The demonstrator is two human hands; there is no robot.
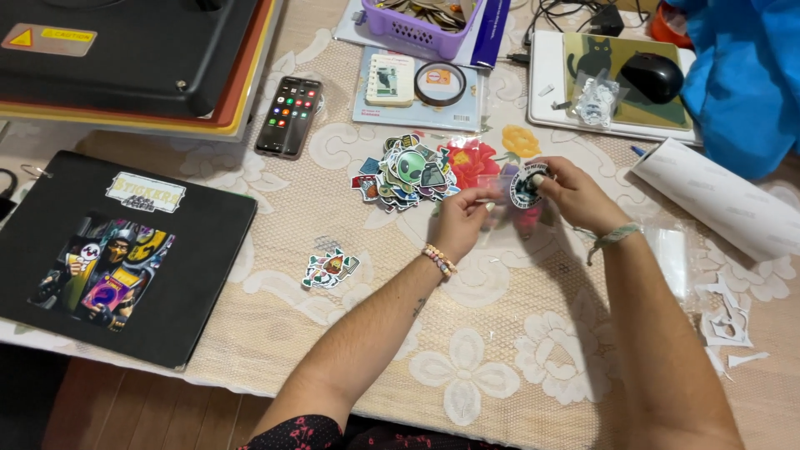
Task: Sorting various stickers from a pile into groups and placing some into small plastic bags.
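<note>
Lace-covered bench (500, 367) held a sticker pile (406, 172); both hands' fingers (483, 198) pinched a round sticker (525, 185) in its clear sleeve.

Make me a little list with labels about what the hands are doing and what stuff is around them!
Left hand: pinches the edge of a small clear bag
Right hand: holds a round sticker at the bag
Nearby pile: stickers, a green alien face on top
Lone sticker: lying left of the left wrist
Phone: screen lit, above the pile
Black folder: far left
Surface: lace tablecloth
</note>
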